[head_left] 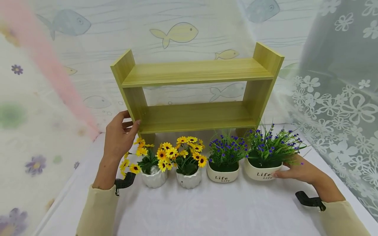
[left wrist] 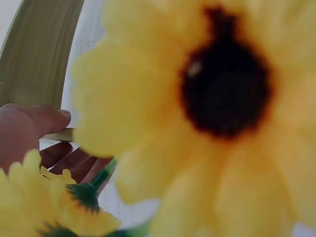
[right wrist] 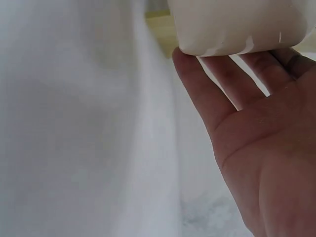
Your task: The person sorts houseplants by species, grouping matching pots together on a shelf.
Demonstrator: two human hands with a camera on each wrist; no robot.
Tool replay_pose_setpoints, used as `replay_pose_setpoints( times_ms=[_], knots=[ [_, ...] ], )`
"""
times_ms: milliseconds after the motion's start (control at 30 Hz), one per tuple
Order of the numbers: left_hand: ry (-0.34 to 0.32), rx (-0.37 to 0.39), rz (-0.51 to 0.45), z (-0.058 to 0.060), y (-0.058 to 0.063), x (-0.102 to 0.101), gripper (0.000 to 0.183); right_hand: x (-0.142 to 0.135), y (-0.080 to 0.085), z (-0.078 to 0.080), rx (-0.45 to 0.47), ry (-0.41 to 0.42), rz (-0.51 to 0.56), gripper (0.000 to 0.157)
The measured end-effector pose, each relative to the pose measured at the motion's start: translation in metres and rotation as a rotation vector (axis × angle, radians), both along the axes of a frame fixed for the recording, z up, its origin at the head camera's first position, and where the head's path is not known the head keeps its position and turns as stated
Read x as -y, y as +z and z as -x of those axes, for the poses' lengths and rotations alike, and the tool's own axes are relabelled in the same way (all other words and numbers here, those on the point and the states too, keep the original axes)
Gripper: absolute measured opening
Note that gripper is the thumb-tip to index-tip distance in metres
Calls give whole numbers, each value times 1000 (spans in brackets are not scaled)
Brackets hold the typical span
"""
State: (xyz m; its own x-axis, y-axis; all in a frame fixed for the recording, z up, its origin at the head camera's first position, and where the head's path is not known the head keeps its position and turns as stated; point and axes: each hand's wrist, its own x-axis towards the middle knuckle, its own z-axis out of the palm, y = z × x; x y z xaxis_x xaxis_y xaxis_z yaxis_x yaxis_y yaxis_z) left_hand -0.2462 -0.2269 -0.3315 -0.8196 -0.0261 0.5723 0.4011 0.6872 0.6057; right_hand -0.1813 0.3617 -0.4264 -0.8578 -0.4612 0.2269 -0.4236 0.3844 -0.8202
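Observation:
A two-tier wooden shelf (head_left: 192,116) stands upright at the back of the table. My left hand (head_left: 121,136) grips the edge of its left side panel, thumb in front and fingers behind. A large blurred yellow flower (left wrist: 222,84) hides much of the left wrist view. At the right, my right hand (head_left: 301,172) holds a cream oval "Life" pot (head_left: 262,170) of purple-flowered grass, with the thumb at its front right. From below, the right wrist view shows fingers (right wrist: 232,81) against the pot's underside, which is off the table.
Left of the held pot stands a similar cream pot (head_left: 222,175) with purple flowers. Two white pots of yellow flowers, one in the middle (head_left: 189,180) and one farther left (head_left: 154,179), complete the row before the shelf. Patterned curtains (head_left: 333,108) enclose the white table (head_left: 206,209).

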Motion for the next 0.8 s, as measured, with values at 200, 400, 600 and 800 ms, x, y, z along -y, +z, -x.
replay_pose_setpoints(
  times_ms=[200, 400, 600, 800],
  knots=[
    [-3, -5, 6, 0, 0, -1, 49, -9, 11, -4, -39, -3, 68, 98],
    [11, 0, 8, 0, -2, -1, 48, -14, 24, -10, -64, -201, -104, 101],
    [23, -19, 13, 1, -4, 0, 42, -7, 46, -11, -188, -130, 25, 96],
    [23, -16, 10, 2, -6, -1, 40, 6, 66, -12, -235, -88, 152, 110]
  ],
)
